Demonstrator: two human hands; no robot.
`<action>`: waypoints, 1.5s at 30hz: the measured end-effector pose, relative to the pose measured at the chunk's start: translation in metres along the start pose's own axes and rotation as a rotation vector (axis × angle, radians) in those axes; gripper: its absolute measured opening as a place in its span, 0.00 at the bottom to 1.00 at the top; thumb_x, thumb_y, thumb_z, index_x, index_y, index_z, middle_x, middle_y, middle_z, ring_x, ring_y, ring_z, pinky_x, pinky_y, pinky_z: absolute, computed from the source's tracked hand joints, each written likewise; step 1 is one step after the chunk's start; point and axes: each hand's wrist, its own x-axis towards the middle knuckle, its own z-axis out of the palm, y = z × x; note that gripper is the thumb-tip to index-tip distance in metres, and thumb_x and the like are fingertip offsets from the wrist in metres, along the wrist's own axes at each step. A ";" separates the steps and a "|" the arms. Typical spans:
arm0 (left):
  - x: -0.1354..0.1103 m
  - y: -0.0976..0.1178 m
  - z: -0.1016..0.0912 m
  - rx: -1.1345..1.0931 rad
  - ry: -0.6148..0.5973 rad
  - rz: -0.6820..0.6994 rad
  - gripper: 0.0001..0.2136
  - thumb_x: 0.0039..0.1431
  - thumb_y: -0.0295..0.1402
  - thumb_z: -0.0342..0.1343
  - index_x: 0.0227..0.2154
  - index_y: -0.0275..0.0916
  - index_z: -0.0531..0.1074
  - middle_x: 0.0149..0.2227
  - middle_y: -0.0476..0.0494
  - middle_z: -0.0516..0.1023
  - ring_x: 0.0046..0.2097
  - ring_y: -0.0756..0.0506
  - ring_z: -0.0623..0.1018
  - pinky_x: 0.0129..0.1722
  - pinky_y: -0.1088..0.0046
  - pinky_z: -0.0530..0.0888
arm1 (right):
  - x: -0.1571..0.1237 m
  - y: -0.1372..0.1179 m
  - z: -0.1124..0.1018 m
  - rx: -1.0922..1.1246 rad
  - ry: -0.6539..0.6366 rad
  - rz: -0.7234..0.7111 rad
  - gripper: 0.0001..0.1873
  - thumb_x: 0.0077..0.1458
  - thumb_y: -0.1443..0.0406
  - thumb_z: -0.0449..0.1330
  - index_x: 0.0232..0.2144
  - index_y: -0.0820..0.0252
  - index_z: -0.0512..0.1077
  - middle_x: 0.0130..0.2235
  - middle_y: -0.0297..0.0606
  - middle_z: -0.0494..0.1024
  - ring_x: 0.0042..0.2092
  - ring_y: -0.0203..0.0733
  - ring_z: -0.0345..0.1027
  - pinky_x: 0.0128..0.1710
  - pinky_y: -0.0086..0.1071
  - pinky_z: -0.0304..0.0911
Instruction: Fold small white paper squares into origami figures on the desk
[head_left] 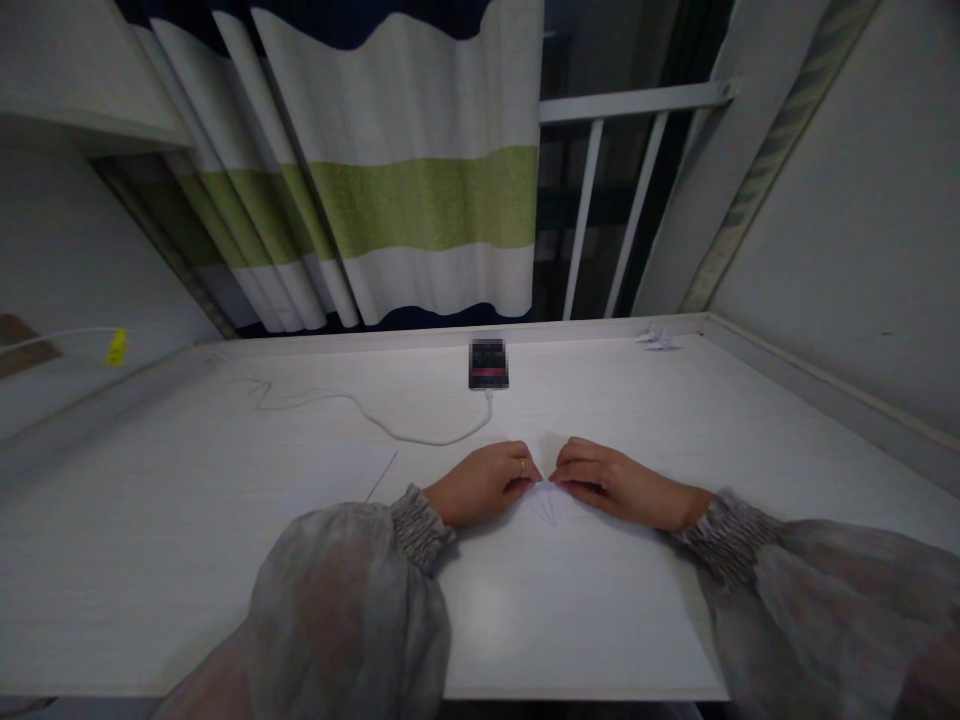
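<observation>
A small piece of white folded paper (551, 502) with crease lines lies on the white desk between my hands. My left hand (491, 480), with a ring on one finger, pinches the paper's upper left edge. From the other side, my right hand (611, 482) pinches its upper right edge, fingertips close to those of the left. The fingers of both hands are bent and pressed together. Grey gathered sleeves cover both forearms.
White paper sheets (337, 478) lie left of my left arm. Behind my hands, a dark device (488, 364) has a white cable (420, 440) trailing left. Small folded paper pieces (658, 338) sit at the back right. A striped curtain (420, 200) hangs behind the desk (187, 560).
</observation>
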 end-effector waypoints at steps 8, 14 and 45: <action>-0.001 -0.003 0.002 0.157 -0.010 0.064 0.12 0.58 0.28 0.44 0.38 0.37 0.73 0.34 0.41 0.73 0.36 0.48 0.71 0.37 0.70 0.67 | -0.003 0.002 0.000 -0.047 -0.013 -0.040 0.14 0.56 0.68 0.48 0.38 0.58 0.73 0.35 0.42 0.69 0.37 0.39 0.63 0.37 0.33 0.63; -0.001 0.000 0.000 0.176 -0.029 0.077 0.11 0.53 0.26 0.49 0.36 0.37 0.74 0.34 0.42 0.73 0.34 0.49 0.70 0.36 0.72 0.67 | -0.003 0.001 -0.001 -0.074 -0.007 -0.058 0.14 0.55 0.70 0.49 0.37 0.59 0.74 0.34 0.43 0.69 0.37 0.40 0.63 0.37 0.34 0.62; 0.002 -0.001 -0.009 0.198 -0.168 0.091 0.10 0.51 0.30 0.50 0.35 0.38 0.73 0.36 0.45 0.69 0.36 0.49 0.69 0.39 0.72 0.66 | 0.007 0.003 0.004 0.024 -0.005 -0.034 0.14 0.48 0.79 0.49 0.27 0.65 0.72 0.32 0.41 0.69 0.37 0.39 0.62 0.40 0.35 0.59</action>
